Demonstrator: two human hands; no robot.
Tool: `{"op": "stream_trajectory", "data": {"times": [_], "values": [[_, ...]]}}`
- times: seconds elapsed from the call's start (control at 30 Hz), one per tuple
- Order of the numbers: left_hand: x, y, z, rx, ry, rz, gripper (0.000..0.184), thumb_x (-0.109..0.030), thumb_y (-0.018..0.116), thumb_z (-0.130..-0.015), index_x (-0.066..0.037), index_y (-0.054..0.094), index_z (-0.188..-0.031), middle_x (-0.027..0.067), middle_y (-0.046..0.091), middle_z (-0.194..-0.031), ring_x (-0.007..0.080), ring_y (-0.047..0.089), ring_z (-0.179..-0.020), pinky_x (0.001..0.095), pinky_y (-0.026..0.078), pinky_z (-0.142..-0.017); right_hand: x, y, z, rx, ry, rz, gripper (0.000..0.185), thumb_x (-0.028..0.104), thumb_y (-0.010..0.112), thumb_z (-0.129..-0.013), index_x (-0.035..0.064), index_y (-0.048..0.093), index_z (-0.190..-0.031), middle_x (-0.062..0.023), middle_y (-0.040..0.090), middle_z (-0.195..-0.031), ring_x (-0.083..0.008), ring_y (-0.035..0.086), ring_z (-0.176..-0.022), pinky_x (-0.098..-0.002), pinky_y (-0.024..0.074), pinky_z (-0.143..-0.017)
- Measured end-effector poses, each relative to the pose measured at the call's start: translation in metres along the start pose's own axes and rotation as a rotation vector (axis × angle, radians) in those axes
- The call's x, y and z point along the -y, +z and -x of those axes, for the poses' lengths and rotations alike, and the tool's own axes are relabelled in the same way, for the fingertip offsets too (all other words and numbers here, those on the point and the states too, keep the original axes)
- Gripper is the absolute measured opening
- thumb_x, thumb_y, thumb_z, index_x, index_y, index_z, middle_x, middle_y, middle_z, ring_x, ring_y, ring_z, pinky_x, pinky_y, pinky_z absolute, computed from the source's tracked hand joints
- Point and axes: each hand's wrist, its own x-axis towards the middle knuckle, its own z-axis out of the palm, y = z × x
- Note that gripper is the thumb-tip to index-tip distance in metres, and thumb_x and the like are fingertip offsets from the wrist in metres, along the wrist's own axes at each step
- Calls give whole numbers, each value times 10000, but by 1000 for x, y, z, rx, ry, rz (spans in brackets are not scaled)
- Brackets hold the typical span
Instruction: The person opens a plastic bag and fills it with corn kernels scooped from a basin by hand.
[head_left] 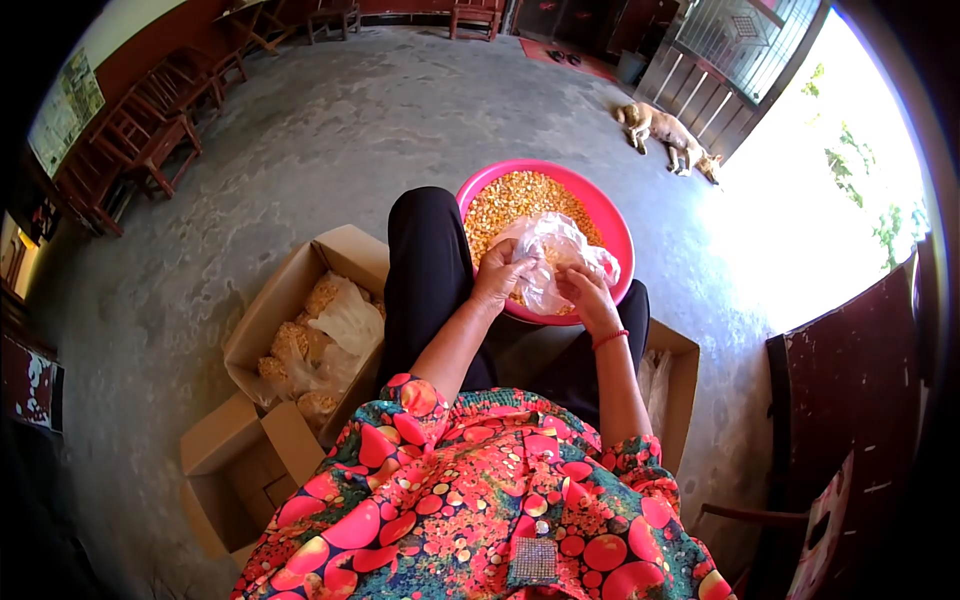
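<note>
A clear plastic bag [560, 240] is spread between my two hands, above a pink basin [622, 225] of yellow corn kernels [520, 195]. On its left edge, my left hand [499, 272] pinches the plastic between thumb and fingers. My right hand [588, 295] grips the bag's near right side, its fingertips closed on the film. A few kernels seem to show through the plastic, though whether they are inside or beneath it I cannot tell. The basin sits at my knees, and a red band circles my right wrist.
Left of my leg stands a cardboard box [262, 325] holding filled bags of corn [320, 340]; its flaps fold outward. Another box [682, 385] with plastic bags is at my right. A dog [668, 135] lies near the bright doorway. Wooden chairs [150, 135] line the left wall.
</note>
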Motion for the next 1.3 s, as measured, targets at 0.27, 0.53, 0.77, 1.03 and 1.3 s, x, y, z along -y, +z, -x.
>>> {"op": "stream_trajectory", "data": {"times": [0.27, 0.53, 0.77, 1.03, 1.3], "values": [[-2, -1, 0, -66, -74, 55, 53, -99, 563, -788, -60, 580, -820, 4, 578, -689, 61, 529, -589, 190, 431, -535, 25, -3, 14, 135, 114, 210, 201, 193, 481, -832, 35, 579, -756, 3, 546, -646, -47, 492, -572, -173, 369, -490], [0, -4, -2, -131, -99, 90, 164, -95, 495, -810, -38, 585, -934, -11, 540, -687, 56, 500, -590, 185, 420, -527, 0, -25, -12, 387, -32, 1348, 264, 216, 493, -735, 28, 614, -877, -110, 616, -845, -222, 578, -785, -311, 438, -717], [-9, -1, 0, -87, -224, 100, 80, -111, 513, -789, -60, 562, -826, 23, 563, -701, 109, 542, -594, 239, 457, -547, -24, -25, -49, 294, -11, 1599, 329, 186, 444, -703, 54, 601, -961, -185, 583, -951, -313, 542, -934, -372, 413, -802], [-16, 5, 3, -30, -227, 85, 129, -116, 537, -768, -51, 591, -866, 37, 601, -742, 115, 578, -613, 246, 488, -550, -36, 0, -57, 610, 66, 1592, 460, 405, 465, -757, 63, 548, -1053, -166, 550, -1055, -287, 514, -982, -364, 380, -840], [-10, 2, 2, -1, -199, 77, 144, -102, 546, -758, -41, 599, -877, 36, 608, -768, 108, 579, -661, 233, 471, -605, -9, 25, -35, 476, 146, 1464, 495, 424, 475, -753, 49, 538, -1068, -161, 555, -1053, -288, 512, -989, -357, 372, -852]]}}
